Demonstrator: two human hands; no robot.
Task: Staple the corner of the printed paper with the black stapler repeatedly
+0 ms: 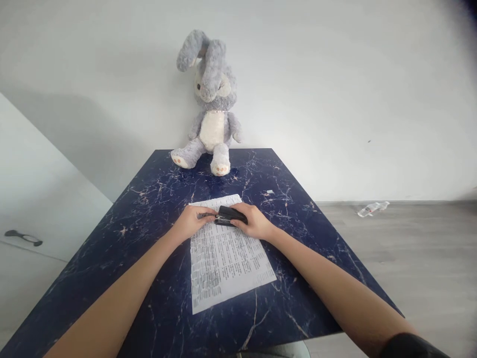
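My right hand (255, 222) is wrapped round a black stapler (231, 215), whose front points left. The top and bottom parts of the stapler look spread apart at that end. Up against its front, the thumb and fingers of my left hand (190, 221) are closed on a small greyish piece, too small to make out. Under both hands lies a printed sheet of paper (227, 263), covered in rows of dark text and set slightly askew on the table.
The dark blue marble-patterned table (149, 293) reaches to the wall. A grey plush rabbit (214, 109) sits at its far edge. A small white scrap (270, 192) lies right of the paper. Clear plastic packaging (372, 209) is on the floor; a cabinet handle (23, 237) shows at left.
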